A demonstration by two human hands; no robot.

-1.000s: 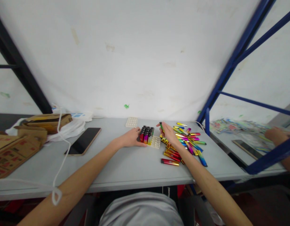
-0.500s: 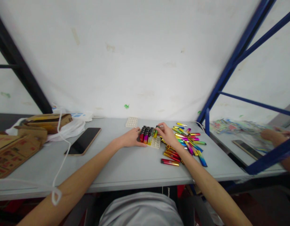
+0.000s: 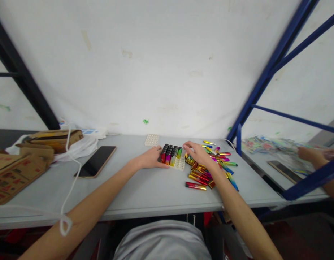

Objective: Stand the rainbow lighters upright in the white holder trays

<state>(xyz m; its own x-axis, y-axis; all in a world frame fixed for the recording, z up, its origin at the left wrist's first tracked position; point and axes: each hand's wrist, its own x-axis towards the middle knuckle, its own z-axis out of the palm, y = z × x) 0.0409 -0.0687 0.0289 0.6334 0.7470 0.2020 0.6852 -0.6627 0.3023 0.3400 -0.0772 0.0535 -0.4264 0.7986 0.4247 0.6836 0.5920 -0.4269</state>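
A pale tray (image 3: 179,164) with rows of round-holed sockets sits on the table, its left and back parts filled with upright lighters (image 3: 168,158) in red, purple, yellow and green with black tops. My left hand (image 3: 152,158) grips the left side of this block, thumb at the front and fingers behind. Just right of the tray, my right hand (image 3: 195,151) is open, its fingers slightly bent and apart from the standing lighters. Beneath and beside it lies a loose pile of shiny metallic lighters (image 3: 200,176) in gold, red, blue and green.
A second pale tray (image 3: 151,140) lies near the wall. A phone (image 3: 98,161), a white cord (image 3: 72,186) and cardboard boxes (image 3: 23,164) are to the left. A blue metal frame (image 3: 253,95) stands at right; beyond it, another person's hand (image 3: 314,155) shows.
My right hand has let go of a green-yellow lighter, now upright in the tray, and shifted slightly right toward the pile. My left hand stays in place.
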